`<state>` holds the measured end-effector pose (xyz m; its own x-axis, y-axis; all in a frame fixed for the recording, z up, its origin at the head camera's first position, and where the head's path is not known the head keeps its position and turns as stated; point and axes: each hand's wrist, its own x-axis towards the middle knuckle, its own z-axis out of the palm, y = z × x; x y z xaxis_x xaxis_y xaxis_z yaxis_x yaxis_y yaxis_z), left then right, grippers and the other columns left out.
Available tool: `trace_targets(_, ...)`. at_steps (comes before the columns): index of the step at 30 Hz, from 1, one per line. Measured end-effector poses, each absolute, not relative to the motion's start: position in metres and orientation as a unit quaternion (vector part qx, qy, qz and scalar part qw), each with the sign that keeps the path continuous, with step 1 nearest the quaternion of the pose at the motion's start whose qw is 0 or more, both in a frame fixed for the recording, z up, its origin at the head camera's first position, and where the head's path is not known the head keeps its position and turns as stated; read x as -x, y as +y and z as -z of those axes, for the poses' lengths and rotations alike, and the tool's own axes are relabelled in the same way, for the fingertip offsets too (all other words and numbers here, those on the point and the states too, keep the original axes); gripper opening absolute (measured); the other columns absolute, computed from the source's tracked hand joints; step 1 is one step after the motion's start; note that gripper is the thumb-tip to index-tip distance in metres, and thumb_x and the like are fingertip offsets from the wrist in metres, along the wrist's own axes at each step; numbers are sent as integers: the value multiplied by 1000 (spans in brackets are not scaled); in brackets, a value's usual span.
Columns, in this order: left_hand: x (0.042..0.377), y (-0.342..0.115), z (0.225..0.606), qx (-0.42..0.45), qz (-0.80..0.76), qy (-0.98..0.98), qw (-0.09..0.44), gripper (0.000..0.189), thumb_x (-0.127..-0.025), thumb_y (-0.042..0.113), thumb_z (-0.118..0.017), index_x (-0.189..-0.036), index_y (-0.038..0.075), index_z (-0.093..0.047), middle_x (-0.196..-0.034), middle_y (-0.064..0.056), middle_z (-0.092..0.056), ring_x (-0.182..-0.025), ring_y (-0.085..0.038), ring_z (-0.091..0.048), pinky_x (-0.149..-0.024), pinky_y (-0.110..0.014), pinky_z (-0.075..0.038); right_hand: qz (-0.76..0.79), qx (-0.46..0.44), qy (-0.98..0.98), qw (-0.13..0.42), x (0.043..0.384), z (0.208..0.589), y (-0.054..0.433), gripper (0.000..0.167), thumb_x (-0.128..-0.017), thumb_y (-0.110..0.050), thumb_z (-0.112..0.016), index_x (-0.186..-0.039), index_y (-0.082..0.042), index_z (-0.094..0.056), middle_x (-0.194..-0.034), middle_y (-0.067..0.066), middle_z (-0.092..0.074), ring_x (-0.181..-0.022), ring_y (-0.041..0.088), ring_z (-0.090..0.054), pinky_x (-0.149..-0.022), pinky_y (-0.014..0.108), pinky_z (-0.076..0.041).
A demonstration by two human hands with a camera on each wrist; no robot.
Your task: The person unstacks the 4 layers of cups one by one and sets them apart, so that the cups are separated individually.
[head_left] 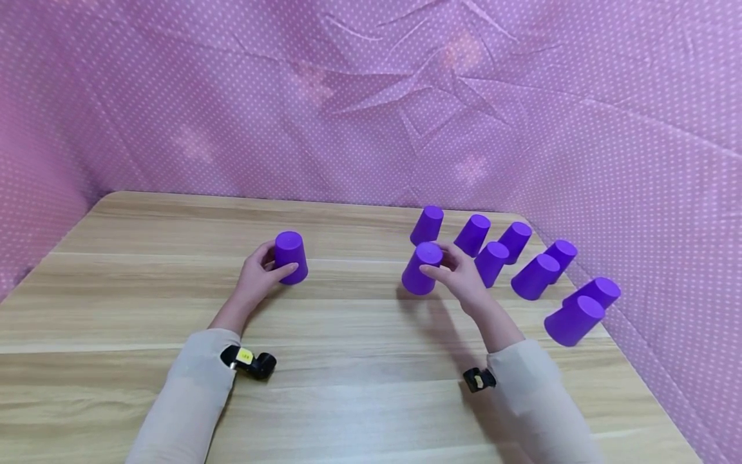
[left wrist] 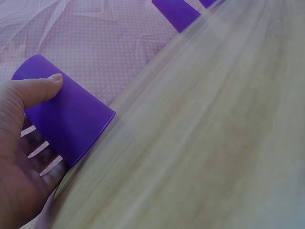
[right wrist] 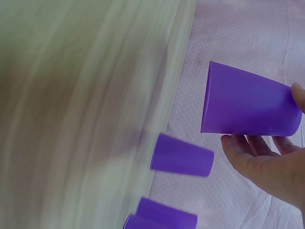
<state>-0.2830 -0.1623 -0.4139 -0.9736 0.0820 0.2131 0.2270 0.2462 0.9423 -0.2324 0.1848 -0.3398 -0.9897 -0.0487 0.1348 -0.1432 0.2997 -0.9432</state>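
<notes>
My left hand [head_left: 253,282] grips an upside-down purple cup [head_left: 293,251] on the left half of the table. In the left wrist view the thumb lies across this cup's [left wrist: 71,114] side, with the other fingers behind it and the rim down at the wood. Over the middle right, my right hand [head_left: 468,283] holds a second purple cup [head_left: 417,276], also mouth down, between thumb and fingers near its base. The right wrist view shows this cup [right wrist: 248,102] raised off the table, its shadow falling on the wood below.
Several more upside-down purple cups [head_left: 534,277] stand in loose rows along the right side of the wooden table [head_left: 348,386]; one cup [head_left: 428,225] is just behind the right hand's cup. Pink dotted cloth [head_left: 371,142] hangs around the table's back and sides.
</notes>
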Motion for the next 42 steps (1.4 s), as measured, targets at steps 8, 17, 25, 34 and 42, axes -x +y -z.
trace_targets(8, 283, -163, 415, 95, 600, -792, 60, 64, -77, 19, -66, -128, -1, -33, -124, -23, -39, -115, -33, -35, -96, -41, -30, -589, -34, -805, 64, 226, 344, 210, 50, -74, -4, -65, -119, 2, -44, -108, 16, -50, -96, 19, -48, -81, 25, -42)
trace_targets(17, 284, -163, 417, 94, 607, -787, 68, 62, -77, 13, -66, -127, -3, -34, -120, -25, -41, -112, -33, -38, -95, -41, -31, -597, -41, -797, 80, 213, 344, 243, 48, -76, -7, -65, -118, 1, -43, -99, -5, -53, -92, 6, -50, -79, 18, -41)
trace_targets(25, 284, -163, 416, 92, 607, -787, 66, 63, -77, 14, -66, -128, -3, -34, -120, -25, -41, -112, -33, -38, -95, -40, -31, -610, -25, -787, 85, 205, 346, 268, 42, -76, -9, -65, -114, -6, -47, -95, -9, -55, -90, 5, -51, -78, 15, -41)
trace_targets(34, 288, -163, 417, 91, 619, -778, 56, 62, -77, 7, -64, -128, -5, -32, -122, -27, -39, -113, -36, -35, -96, -43, -29, -680, -60, -725, 94, 233, 407, 342, 49, -75, -7, -67, -120, -8, -48, -108, 6, -55, -98, 13, -51, -82, 22, -42)
trace_targets(42, 288, -162, 417, 91, 603, -790, 62, 63, -77, 15, -66, -128, -2, -34, -121, -24, -41, -112, -32, -37, -95, -39, -31, -658, 1, -742, 129, 244, 434, 376, 53, -74, -8, -67, -122, -11, -45, -111, 7, -53, -99, 15, -50, -78, 18, -44)
